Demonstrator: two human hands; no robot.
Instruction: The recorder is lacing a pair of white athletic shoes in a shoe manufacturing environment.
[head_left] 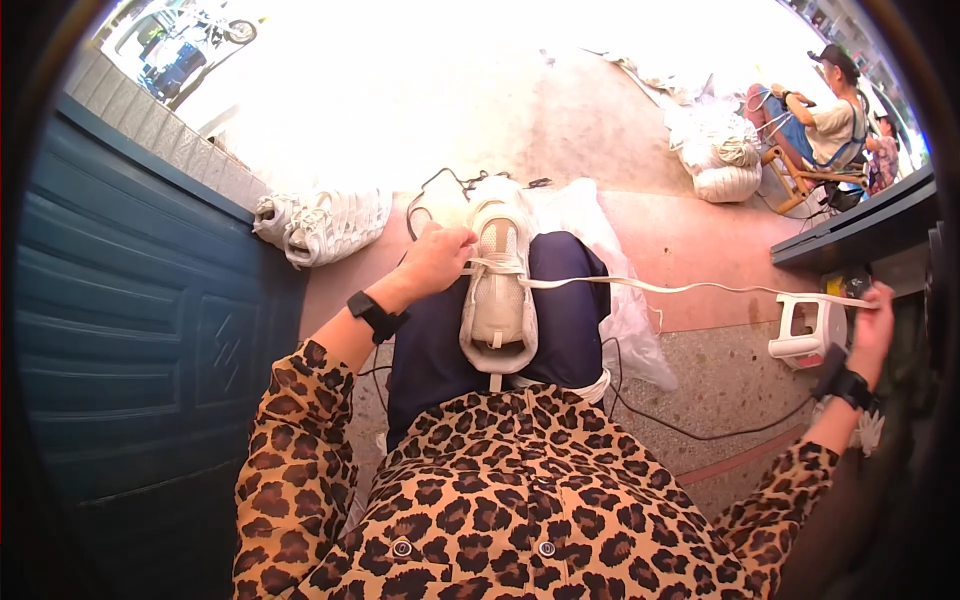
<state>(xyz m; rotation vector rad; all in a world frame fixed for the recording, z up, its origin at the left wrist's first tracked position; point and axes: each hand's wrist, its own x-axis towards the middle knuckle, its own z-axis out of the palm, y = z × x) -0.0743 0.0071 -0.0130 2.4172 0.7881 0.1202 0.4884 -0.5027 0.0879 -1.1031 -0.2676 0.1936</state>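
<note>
1. A pale shoe (497,310) rests on the dark trousers (568,300), between the thighs.
2. The left hand (438,262) is at the lacing's left; its grip is unclear.
3. The right hand (873,322) grips a white lace (660,289) stretched from the shoe.
4. Speckled floor (720,385) borders a pink slab (700,235).
5. A blue panelled door (130,290) stands left, near white shoes (330,225).
6. Rightward are a white stool (815,335) and a seated person (838,125).

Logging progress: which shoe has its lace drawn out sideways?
The shoe on the lap, its lace reaching the right hand; those by the blue door aren't held.
</note>
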